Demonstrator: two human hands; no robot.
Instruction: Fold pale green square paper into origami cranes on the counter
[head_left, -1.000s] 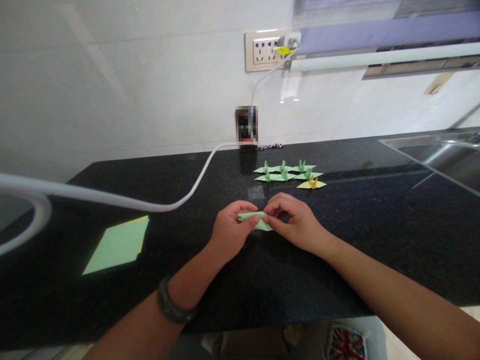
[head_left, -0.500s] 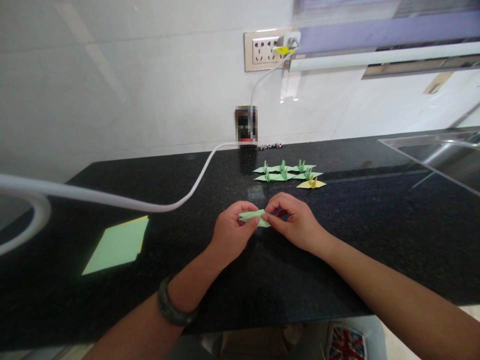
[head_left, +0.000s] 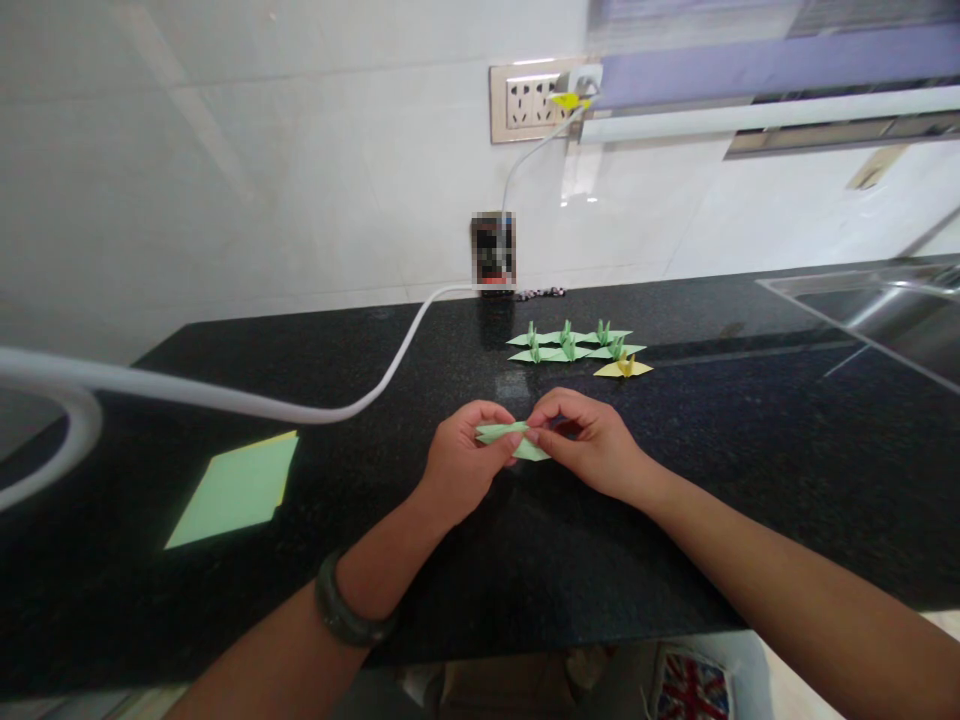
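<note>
A pale green folded paper [head_left: 531, 450], pointed leftward, between both hands [head_left: 459, 458].

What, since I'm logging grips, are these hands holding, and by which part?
A folded green paper: the left hand pinches its left-to-middle part under the thumb; the right hand pinches its right side, near the upper edge.

Cranes [head_left: 570, 351] behind held paper [head_left: 532, 450], sheets [head_left: 234, 492] left, sink [head_left: 832, 318] right.

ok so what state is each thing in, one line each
light green paper: folded, pinched by left hand and right hand
six green paper cranes: folded, wings spread
yellow paper crane: folded, wings spread
green and yellow sheets: flat, stacked
white plug: in the wall socket
dark bangle: worn on left wrist
</note>
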